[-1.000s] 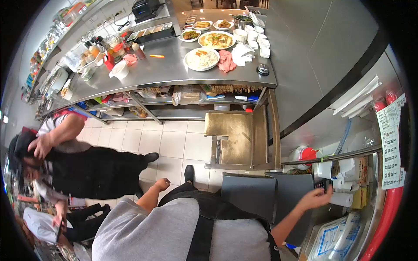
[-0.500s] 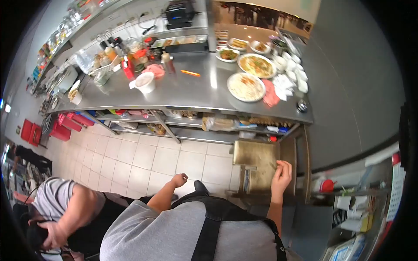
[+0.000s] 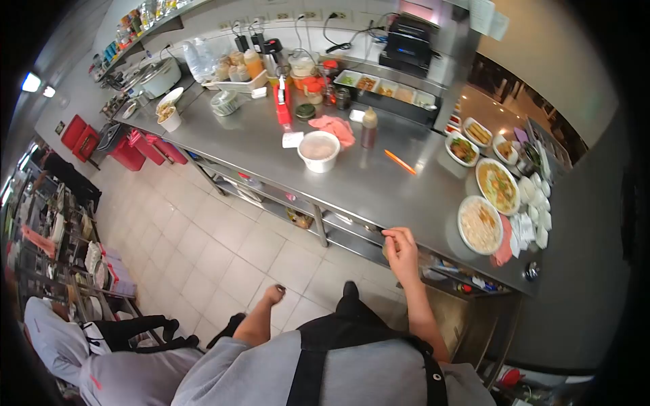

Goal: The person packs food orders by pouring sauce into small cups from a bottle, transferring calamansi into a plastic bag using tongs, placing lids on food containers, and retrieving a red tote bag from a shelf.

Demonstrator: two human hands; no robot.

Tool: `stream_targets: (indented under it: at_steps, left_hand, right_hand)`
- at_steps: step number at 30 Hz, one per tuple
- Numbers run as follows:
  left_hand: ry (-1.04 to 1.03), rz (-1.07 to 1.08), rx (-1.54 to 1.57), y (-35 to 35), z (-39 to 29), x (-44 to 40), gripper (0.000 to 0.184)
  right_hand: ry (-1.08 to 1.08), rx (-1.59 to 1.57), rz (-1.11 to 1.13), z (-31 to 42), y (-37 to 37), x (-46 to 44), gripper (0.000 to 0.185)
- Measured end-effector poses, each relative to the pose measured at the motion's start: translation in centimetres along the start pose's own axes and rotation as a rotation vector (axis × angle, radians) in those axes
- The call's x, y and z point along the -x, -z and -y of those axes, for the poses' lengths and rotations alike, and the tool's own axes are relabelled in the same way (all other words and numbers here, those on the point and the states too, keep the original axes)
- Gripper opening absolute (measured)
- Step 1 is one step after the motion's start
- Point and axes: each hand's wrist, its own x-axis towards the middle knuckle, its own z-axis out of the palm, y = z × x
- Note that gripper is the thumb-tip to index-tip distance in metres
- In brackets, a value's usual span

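Observation:
My left hand [image 3: 273,294] hangs over the tiled floor with its fingers curled; a small dark spot shows at the fingertips, too small to name. In front of the steel counter [image 3: 399,193], my right hand [image 3: 401,254] is raised with its fingers pinched. Something slender and dark shows at those fingertips, but its kind is unclear. Nearest on the counter are an orange pen [image 3: 400,162], a white tub [image 3: 318,151] and a plate of pale food with brown topping [image 3: 479,226].
More filled dishes, including a noodle-like plate [image 3: 497,186], stand at the right end. A squeeze bottle [image 3: 368,128], pink cloth [image 3: 334,130], topping tray [image 3: 386,90] and black printer [image 3: 408,44] sit farther back. Another person [image 3: 128,372] is at lower left; shelves run under the counter.
The view has swung left and nearer the counter, so the dishes appear farther right. My right hand now appears before the counter's edge instead of over the chair. The person at left has shifted.

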Motion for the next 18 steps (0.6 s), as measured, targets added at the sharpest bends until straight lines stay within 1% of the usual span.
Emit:
stream_targets:
  at_steps: [1, 3, 4, 5, 7, 8, 11, 12, 14, 15, 16, 18]
  left_hand:
    - [-0.019, 0.071, 0.008, 0.3, 0.5, -0.3, 0.030]
    - [0.051, 0.141, 0.142, 1.4, -0.6, 1.9, 0.035]
    - [0.052, 0.117, 0.176, 2.6, -0.5, 2.3, 0.037]
    - [0.133, 0.071, 0.258, 3.3, -0.1, 2.4, 0.036]
    - [0.293, -0.023, 0.423, 4.7, 1.5, 3.1, 0.033]
    - [0.330, -0.092, 0.524, 5.1, 2.7, 3.1, 0.031]
    - [0.397, -0.329, 0.771, 6.7, 4.7, 3.4, 0.027]
    - [0.414, -0.412, 0.841, 6.8, 5.2, 3.7, 0.026]
    - [0.492, -0.420, 0.954, 6.9, 7.1, 4.2, 0.023]
    - [0.493, -0.429, 1.050, 5.7, 8.7, 3.9, 0.020]
    - [0.526, -0.397, 0.742, 6.6, 7.2, 5.2, 0.022]
    - [0.517, -0.325, 0.546, 9.0, 8.0, 5.5, 0.023]
  right_hand:
    - [0.008, -0.026, 0.054, -0.4, -2.2, -2.0, 0.013]
    - [-0.006, -0.040, 0.162, -1.3, -5.7, -6.0, 0.013]
    - [0.007, -0.056, 0.192, -1.2, -7.9, -8.4, 0.015]
    - [0.028, -0.070, 0.217, -1.7, -9.9, -11.0, 0.017]
    - [-0.062, -0.026, 0.216, -4.8, -15.2, -16.0, 0.033]
    - [-0.105, 0.001, 0.221, -5.9, -17.1, -18.1, 0.042]
    - [-0.534, -0.207, 0.191, -4.4, -21.1, -24.7, 0.048]
    - [-0.541, -0.236, 0.244, -6.2, -22.6, -26.4, 0.047]
    - [-0.517, -0.139, 0.228, -5.1, -23.8, -27.7, 0.041]
    - [-0.474, -0.105, 0.219, -4.6, -24.2, -27.9, 0.041]
    - [-0.432, -0.074, 0.202, -4.3, -24.8, -28.0, 0.042]
    - [-0.473, -0.123, 0.228, -4.3, -26.2, -28.4, 0.040]
